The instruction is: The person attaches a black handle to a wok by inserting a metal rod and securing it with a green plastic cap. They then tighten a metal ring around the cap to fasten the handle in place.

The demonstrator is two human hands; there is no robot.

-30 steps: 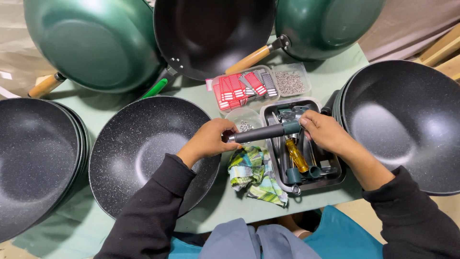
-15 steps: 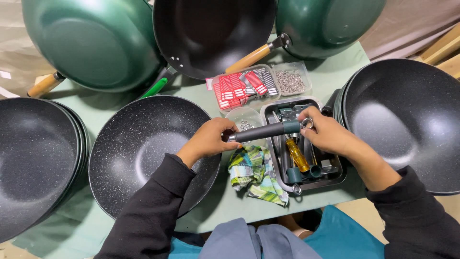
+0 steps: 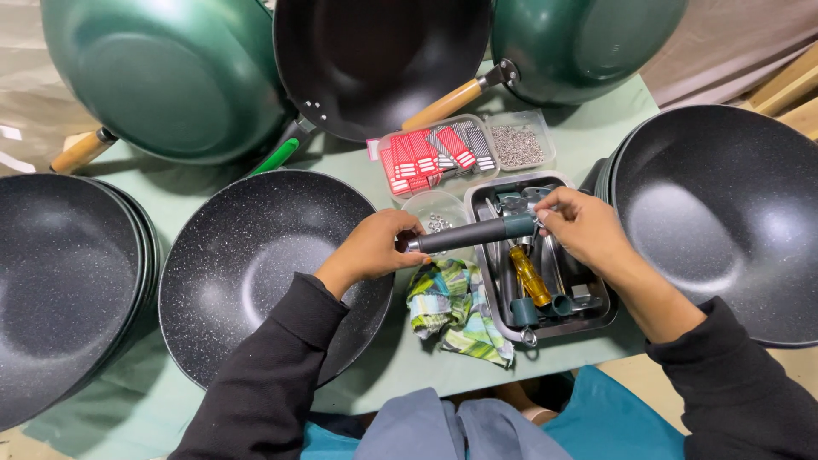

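Observation:
A black speckled wok rests on the green table in front of me. Its dark handle juts right over a metal tray. My left hand grips the wok where the handle joins the rim. My right hand pinches the handle's far end between its fingertips, above the tray. Whether a tool or screw is in those fingers is hidden.
The tray holds a yellow-handled screwdriver and spare handles. A striped cloth lies beside it. Behind sit a box of red tags, a box of screws and a small clear dish. Stacked black woks flank me; green woks lean behind.
Both hands stay on the handle in the same place. My right fingers have shifted slightly at the handle's end; nothing else has moved.

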